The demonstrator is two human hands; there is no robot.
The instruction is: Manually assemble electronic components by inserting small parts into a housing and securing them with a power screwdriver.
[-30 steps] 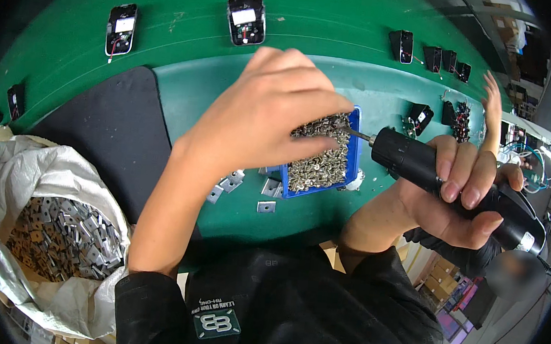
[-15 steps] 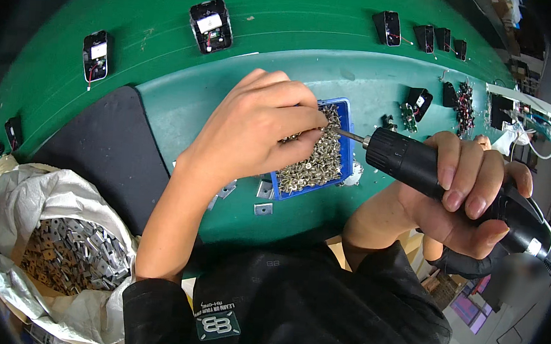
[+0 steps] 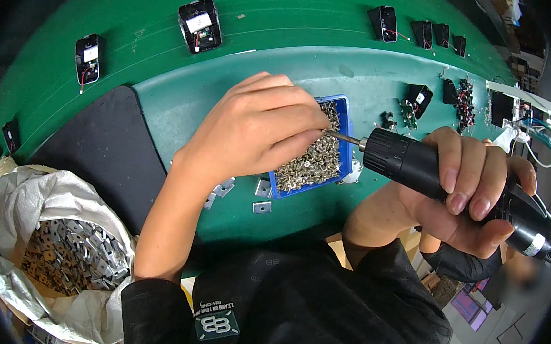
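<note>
My right hand is wrapped round a black electric screwdriver, its bit pointing left. Above a blue bin full of small metal screws, my left hand is closed, thumb and fingers pinched together at the tip of the bit. What sits between those fingertips is hidden; it is too small to make out. Several small square metal plates with a hole lie on the green work mat beside the bin, near my left wrist.
A white sack of metal plates stands at the lower left, by a black pad. Black device housings sit on the green belt behind. Red-wired parts lie to the right, with another person's dark sleeve below.
The screwdriver's bit has shifted slightly left, and its tip now meets my left fingertips, which have drawn together. The housings on the belt have moved a little to the left.
</note>
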